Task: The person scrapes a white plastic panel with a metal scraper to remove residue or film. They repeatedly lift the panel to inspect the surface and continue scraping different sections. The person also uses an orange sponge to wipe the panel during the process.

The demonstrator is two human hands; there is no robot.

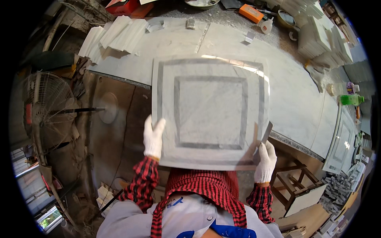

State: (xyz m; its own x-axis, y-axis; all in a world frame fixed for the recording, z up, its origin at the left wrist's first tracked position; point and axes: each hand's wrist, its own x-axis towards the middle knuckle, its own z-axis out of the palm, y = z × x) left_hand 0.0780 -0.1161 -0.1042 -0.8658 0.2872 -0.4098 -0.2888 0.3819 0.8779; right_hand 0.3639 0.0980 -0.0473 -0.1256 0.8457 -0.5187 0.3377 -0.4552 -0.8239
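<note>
In front of me lies a glossy white marble panel (210, 111) with two square grey bands, one inside the other. Its near edge reaches over the worktop edge to my apron. My left hand (153, 137), in a white knit glove, grips the panel's left edge near the lower corner, a finger and the thumb showing. In my right hand (265, 160), gloved too, is a flat grey scraper blade (267, 131), held upward at the panel's lower right corner. The blade's lower part is hidden by the fingers. Its reflection shows on the polished surface.
Pale stone slabs (293, 83) form the worktop. White tile stacks (123, 35) stand far left, more tiles (313, 39) far right. An orange box (251, 13), a white squeeze bottle (267, 26) and a green bottle (351, 99) lie around. A fan (49, 109) is left, a wooden stool (297, 184) lower right.
</note>
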